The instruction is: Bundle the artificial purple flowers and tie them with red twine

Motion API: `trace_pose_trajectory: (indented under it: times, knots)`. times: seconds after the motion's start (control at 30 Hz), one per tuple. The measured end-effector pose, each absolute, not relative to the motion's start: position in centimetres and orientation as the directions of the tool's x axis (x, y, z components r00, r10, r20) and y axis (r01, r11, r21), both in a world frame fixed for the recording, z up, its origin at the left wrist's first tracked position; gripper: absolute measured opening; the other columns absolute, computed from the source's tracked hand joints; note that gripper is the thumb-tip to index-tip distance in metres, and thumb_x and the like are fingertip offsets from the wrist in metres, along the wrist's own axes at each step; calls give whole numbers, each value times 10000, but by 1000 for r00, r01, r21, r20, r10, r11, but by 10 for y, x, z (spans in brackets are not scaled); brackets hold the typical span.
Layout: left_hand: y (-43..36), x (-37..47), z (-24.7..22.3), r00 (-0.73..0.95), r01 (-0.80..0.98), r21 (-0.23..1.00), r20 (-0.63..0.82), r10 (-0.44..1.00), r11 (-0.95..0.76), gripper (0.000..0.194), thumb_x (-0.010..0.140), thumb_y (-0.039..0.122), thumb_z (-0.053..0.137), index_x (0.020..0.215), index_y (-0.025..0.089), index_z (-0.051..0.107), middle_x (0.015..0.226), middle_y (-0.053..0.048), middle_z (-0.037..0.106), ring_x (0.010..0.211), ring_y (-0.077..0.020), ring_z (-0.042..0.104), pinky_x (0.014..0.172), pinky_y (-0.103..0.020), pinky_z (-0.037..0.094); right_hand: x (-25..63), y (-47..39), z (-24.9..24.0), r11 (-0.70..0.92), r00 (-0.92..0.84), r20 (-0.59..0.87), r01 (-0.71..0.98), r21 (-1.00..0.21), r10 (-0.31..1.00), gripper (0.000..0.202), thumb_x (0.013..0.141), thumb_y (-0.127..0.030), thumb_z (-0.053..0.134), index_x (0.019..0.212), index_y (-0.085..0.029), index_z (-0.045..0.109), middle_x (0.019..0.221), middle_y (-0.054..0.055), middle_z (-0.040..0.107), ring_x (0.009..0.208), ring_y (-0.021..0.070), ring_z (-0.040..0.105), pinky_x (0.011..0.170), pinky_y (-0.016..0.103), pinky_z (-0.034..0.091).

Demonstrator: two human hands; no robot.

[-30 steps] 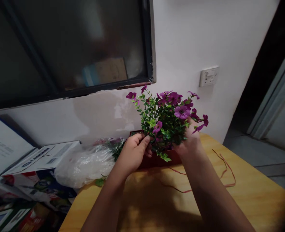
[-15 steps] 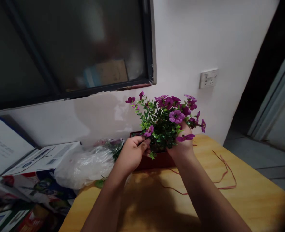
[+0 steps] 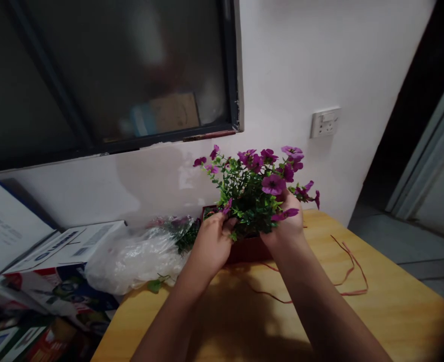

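Left hand (image 3: 211, 240) pinching, right hand (image 3: 285, 225) wrapped: both gripping the purple flowers (image 3: 273, 184) over a dark red box (image 3: 250, 251)
Wooden table (image 3: 391, 306) beneath, clear plastic bag (image 3: 133, 264) alongside; farther left, dark lettering (image 3: 56, 247) on a white carton (image 3: 107, 229), too blurred for me to read

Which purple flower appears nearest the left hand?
The purple flower at the lower left of the bunch, right beside the left hand. The other blooms sit higher up or farther right.
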State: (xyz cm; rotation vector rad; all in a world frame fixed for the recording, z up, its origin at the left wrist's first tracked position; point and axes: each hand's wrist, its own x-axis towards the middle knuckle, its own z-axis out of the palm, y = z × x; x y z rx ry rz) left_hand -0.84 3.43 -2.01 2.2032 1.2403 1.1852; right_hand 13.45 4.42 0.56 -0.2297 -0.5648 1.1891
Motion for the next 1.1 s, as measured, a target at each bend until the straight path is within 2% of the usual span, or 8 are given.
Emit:
trace_pose_trajectory:
  times: [0.13, 0.3, 0.4, 0.53, 0.67, 0.87, 1.0, 1.1]
  knots:
    - [35, -9, -20, 165, 533, 694, 476, 864, -484, 246, 938, 292, 466, 741, 192, 573, 727, -59, 639, 642, -180, 568, 655, -286, 400, 137, 41, 12, 261, 186, 199, -841, -475, 962, 260, 877, -424, 508, 844, -251, 699, 754, 6, 739, 714, 210, 712, 649, 346, 599]
    - [35, -15, -13, 32, 509, 718, 535, 844, -474, 252, 939, 278, 446, 708, 201, 514, 663, -34, 615, 596, -155, 559, 599, -262, 396, 144, 42, 8, 202, 128, 166, -791, -577, 978, 298, 877, -503, 583, 999, -247, 672, 751, 8, 731, 657, 208, 702, 584, 335, 588]
    - [35, -22, -8, -77, 396, 807, 504, 860, -438, 248, 940, 337, 463, 738, 202, 512, 570, 4, 568, 495, -138, 529, 509, -239, 389, 146, 38, 9, 139, 109, 85, -767, -626, 990, 390, 869, -584, 578, 1069, -252, 617, 782, 23, 730, 571, 195, 675, 517, 324, 559]
    - [36, -28, -1, -99, 126, 883, 464, 880, -452, 248, 916, 398, 525, 790, 185, 542, 544, 31, 548, 429, -115, 513, 448, -223, 419, 146, 34, 14, 75, 71, 32, -754, -652, 997, 358, 900, -565, 535, 1055, -245, 563, 770, 41, 716, 477, 172, 622, 426, 277, 487]
    - [33, -27, 0, -28, -70, 906, 417, 908, -418, 285, 852, 438, 631, 828, 159, 579, 590, 20, 573, 453, -114, 545, 432, -218, 449, 150, 37, 12, 46, 4, 73, -818, -574, 997, 312, 923, -534, 507, 926, -225, 549, 669, 20, 652, 455, 145, 566, 398, 235, 434]
    - [35, -12, -9, 67, -142, 937, 330, 942, -318, 357, 779, 483, 701, 812, 146, 589, 605, -3, 604, 481, -142, 600, 445, -239, 495, 165, 34, 13, -98, -167, 203, -945, -312, 965, 382, 993, -483, 347, 794, -194, 498, 607, -24, 509, 444, 84, 458, 393, 179, 342]
    - [36, -3, -17, 133, -168, 949, 289, 948, -265, 328, 790, 460, 684, 796, 147, 583, 610, -10, 619, 493, -155, 622, 456, -259, 528, 167, 32, 15, -16, -79, 180, -943, -332, 980, 378, 988, -473, 370, 768, -195, 501, 584, -33, 484, 427, 88, 414, 380, 195, 306]
    - [33, 0, -17, 125, -167, 950, 285, 951, -263, 304, 796, 433, 684, 805, 140, 606, 643, -21, 631, 554, -168, 650, 472, -262, 545, 165, 32, 14, -17, -77, 169, -943, -333, 982, 372, 986, -466, 373, 757, -199, 498, 569, -38, 466, 416, 96, 391, 369, 211, 289]
